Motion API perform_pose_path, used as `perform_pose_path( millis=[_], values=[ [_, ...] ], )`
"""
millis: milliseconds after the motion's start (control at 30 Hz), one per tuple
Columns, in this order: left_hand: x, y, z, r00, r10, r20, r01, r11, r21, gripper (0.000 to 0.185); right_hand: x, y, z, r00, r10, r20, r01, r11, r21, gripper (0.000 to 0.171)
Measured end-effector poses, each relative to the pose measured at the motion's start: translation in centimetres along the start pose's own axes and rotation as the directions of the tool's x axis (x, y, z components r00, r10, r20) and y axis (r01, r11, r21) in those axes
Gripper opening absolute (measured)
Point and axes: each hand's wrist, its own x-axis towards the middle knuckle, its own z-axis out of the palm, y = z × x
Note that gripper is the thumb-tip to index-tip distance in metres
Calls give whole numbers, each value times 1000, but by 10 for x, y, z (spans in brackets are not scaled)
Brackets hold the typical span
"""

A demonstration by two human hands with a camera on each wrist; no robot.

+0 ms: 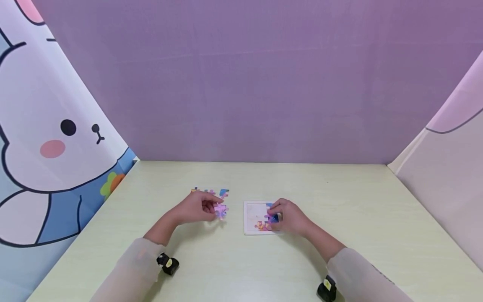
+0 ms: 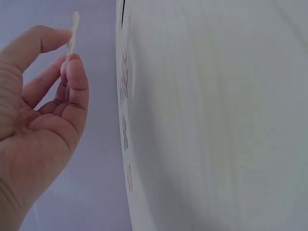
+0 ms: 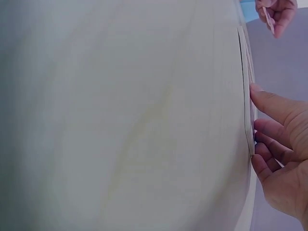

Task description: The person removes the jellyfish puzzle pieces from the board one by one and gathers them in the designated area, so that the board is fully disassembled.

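Nearest the camera, two pale sleeves reach in over the pale green table (image 1: pixel 339 197), each wrist carrying a small black camera. The right hand (image 1: pixel 289 217) rests on the puzzle tray (image 1: pixel 252 216), a white square board lying flat at the table's middle; its fingers press down on the coloured pieces already laid in the tray's right part. In the right wrist view the fingers (image 3: pixel 272 103) lie fairly straight against the tray's edge (image 3: pixel 246 72).

Just left of the tray, the left hand (image 1: pixel 196 207) pinches a single puzzle piece (image 1: pixel 220 209), pink and blue, between thumb and forefinger, lifted a little off the table. The left wrist view shows the same piece (image 2: pixel 73 29) edge-on at the fingertips, the other fingers loosely curled.

Beyond the left hand, a small scatter of loose puzzle pieces (image 1: pixel 211 192) lies on the table, left of the tray's far corner. Behind the table stands a purple backdrop (image 1: pixel 264 84).
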Motion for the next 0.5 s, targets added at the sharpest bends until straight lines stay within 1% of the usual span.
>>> perform_pose_path(
  millis=[167, 367, 500],
  values=[
    [-5, -4, -8, 1000, -14, -7, 14, 1000, 6, 42, -1, 0, 0, 1000, 6, 2, -6, 1000, -7, 43],
    [-9, -13, -18, 999, -38, -8, 38, 999, 35, 42, 0, 0, 1, 1000, 15, 3, -15, 1000, -4, 43],
    [-10, -19, -24, 999, -34, -9, 34, 998, 53, 42, 0, 1, 1, 1000, 10, 1, -10, 1000, -3, 43]
  ],
)
